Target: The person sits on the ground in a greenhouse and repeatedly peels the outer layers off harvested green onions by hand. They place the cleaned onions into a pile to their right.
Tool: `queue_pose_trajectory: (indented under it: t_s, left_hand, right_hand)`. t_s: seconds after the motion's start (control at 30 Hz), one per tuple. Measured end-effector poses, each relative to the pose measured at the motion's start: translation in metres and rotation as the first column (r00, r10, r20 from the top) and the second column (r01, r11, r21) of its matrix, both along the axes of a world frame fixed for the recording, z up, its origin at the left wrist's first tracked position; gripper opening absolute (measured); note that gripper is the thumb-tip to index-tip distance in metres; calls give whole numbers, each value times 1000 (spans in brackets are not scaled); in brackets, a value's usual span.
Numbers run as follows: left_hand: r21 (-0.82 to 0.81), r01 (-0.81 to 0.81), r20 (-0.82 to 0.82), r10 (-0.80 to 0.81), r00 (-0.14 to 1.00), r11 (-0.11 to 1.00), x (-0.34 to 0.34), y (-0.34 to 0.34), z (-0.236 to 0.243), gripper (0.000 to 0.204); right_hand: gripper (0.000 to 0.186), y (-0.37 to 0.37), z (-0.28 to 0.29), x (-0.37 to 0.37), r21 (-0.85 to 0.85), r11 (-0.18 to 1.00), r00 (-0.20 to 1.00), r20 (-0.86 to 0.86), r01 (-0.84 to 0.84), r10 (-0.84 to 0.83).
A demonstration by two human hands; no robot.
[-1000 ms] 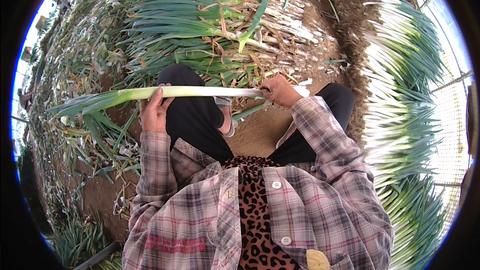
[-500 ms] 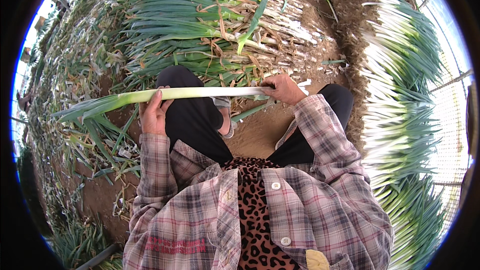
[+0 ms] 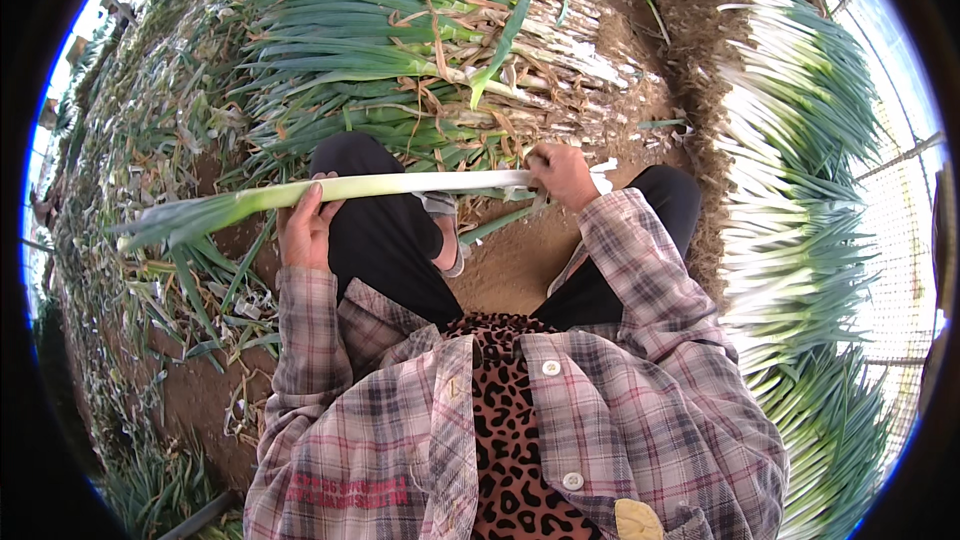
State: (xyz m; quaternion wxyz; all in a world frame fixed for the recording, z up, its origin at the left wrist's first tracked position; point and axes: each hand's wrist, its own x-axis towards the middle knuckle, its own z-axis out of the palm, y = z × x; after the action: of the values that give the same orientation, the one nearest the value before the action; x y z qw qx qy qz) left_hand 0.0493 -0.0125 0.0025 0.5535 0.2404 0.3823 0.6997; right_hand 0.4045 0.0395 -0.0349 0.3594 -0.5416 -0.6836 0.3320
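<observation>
A long green onion (image 3: 420, 183) lies crosswise over my knees, its white end to the right and its green leaves to the left. My left hand (image 3: 307, 223) grips it where the white shaft turns green, the thumb on top. At the root end, my right hand (image 3: 562, 174) closes its fingers around the white tip; the roots are hidden in it. A thin pale strip of skin hangs just below the right fingers. Ahead of my knees lies a heap of untrimmed green onions (image 3: 350, 50), leaves to the left, with dry brown skins at their soil-covered ends.
On the right runs a long row of cleaned green onions (image 3: 770, 210), white ends toward me, beside a ridge of dark roots and soil (image 3: 700, 70). Peeled leaves and scraps (image 3: 150, 170) cover the ground at left. A mesh wall (image 3: 900, 240) stands beyond the row.
My right hand has shifted slightly left and up on the root end. The leafy tip at the left has swung a little and is blurred. My left hand keeps its grip.
</observation>
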Motion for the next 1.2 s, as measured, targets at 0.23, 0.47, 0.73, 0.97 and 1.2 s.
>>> queue_pose_trajectory:
  t_s: [0.23,0.47,0.73,0.97,1.2]
  left_hand:
    - [1,53,294,-51,954,999,-18,2,-21,17]
    - [46,27,339,-41,940,999,-16,2,-26,22]
    - [234,167,347,-243,906,958,-4,-5,-29,35]
    - [275,210,421,-314,851,938,21,-29,-13,34]
    - [350,119,344,-245,906,929,-64,-54,-7,36]
  right_hand:
    - [14,34,13,47,-318,878,538,-698,358,-473]
    - [66,8,50,19,-262,886,541,-841,-383,-15]
    - [7,42,18,18,-288,761,218,-956,-581,-196]
    - [8,71,-5,46,-32,973,734,-651,227,-192]
    - [30,96,-37,273,41,820,816,-130,572,-563]
